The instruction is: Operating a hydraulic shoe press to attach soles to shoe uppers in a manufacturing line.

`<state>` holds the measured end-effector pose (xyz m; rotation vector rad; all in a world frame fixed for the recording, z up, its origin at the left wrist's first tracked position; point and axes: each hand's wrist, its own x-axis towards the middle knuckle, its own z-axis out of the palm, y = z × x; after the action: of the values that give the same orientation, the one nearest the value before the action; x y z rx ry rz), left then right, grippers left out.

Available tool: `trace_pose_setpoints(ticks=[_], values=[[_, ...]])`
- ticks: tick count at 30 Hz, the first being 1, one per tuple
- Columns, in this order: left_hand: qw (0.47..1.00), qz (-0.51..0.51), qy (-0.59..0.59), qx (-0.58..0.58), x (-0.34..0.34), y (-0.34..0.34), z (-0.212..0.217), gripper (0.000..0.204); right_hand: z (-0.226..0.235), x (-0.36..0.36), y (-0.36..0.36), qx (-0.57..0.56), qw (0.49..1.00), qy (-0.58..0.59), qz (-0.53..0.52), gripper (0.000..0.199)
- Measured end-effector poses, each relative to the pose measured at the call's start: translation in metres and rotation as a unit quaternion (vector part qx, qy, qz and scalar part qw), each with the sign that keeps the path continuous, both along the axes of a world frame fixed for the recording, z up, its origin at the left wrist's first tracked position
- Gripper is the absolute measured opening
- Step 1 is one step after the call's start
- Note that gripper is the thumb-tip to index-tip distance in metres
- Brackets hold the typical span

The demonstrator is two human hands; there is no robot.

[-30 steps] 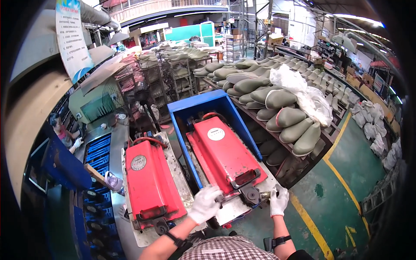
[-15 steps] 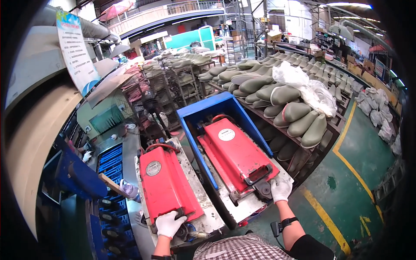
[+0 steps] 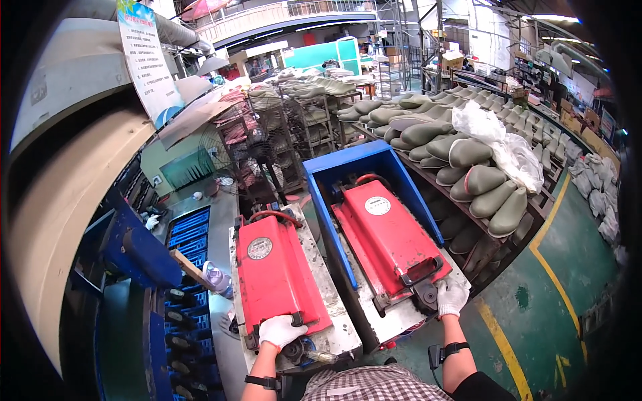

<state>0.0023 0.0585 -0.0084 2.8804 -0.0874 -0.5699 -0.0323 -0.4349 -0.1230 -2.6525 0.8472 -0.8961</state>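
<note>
Moved since approx. 1 s ago, head view: L hand (image 3: 279, 330), off R red machine (image 3: 394, 230), now on front end of L red machine (image 3: 277, 274); R hand (image 3: 453, 297), in closer to black knob (image 3: 426, 295). L side: forearm up from lower edge, tilted slightly R, gloved palm down, fingers curled over front edge; grip part. hidden, can't tell how tight. R side: forearm near vert., fingers bent at R machine's front corner, just beside knob; fingertips hidden, can't tell if closed. Blue frame (image 3: 348, 159) around R machine.
</note>
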Motion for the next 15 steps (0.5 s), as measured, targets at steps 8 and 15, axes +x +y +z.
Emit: trace_pose_setpoints(ticks=[8, 15], values=[[1.0, 0.007, 0.007, -0.005, -0.0008, -0.0005, 0.0027, 0.063, -0.0006, -0.0002, -0.0015, -0.018, 1.0, -0.016, 0.01, 0.018], [1.0, 0.005, 0.009, 0.003, 0.0009, 0.0, 0.0, 0.064, 0.0004, -0.0007, 0.0007, 0.011, 1.0, -0.02, 0.004, 0.019]])
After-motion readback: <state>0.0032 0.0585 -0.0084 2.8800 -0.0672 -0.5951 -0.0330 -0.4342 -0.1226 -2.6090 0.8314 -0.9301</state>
